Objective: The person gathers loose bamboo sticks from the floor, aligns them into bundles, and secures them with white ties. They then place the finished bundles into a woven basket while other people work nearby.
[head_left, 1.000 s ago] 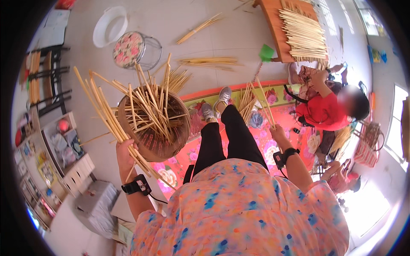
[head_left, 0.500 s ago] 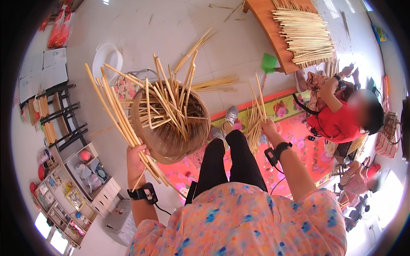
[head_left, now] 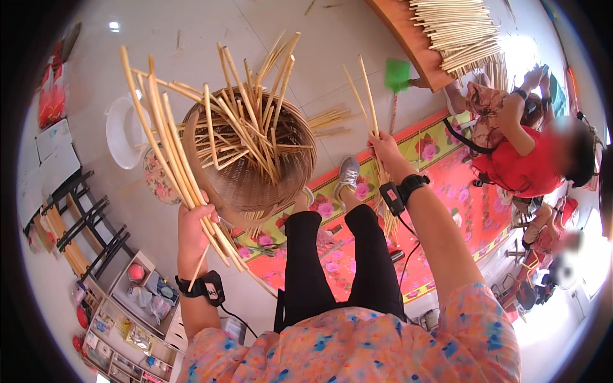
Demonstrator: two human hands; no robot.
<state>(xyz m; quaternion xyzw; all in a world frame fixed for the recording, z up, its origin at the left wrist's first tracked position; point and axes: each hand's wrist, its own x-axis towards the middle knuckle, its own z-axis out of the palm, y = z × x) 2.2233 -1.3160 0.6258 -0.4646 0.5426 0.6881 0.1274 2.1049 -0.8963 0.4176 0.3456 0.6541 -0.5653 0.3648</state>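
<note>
My left hand (head_left: 196,225) is closed around a bundle of long, thin wooden sticks (head_left: 167,142), which point up past the left side of a woven basket (head_left: 242,191). More loose sticks (head_left: 252,121) stand and lie at many angles inside that basket. My right hand (head_left: 385,153) is closed on two thin sticks (head_left: 368,96) that spread apart above the fingers. Beneath this hand and forearm, a pile of sticks (head_left: 390,226) lies on the red floral mat, partly hidden by the wrist.
A red floral mat (head_left: 447,217) covers the floor ahead. Rows of sticks (head_left: 463,38) lie on an orange wooden table (head_left: 415,45) at the upper right. A person in red (head_left: 520,167) sits at the right. A white tub (head_left: 121,134) and a green dustpan-like piece (head_left: 396,75) are on the floor.
My right hand has risen and shifted slightly left with its two sticks. The left hand keeps its bundle, a little left of before. The whole view has shifted, and my legs have moved.
</note>
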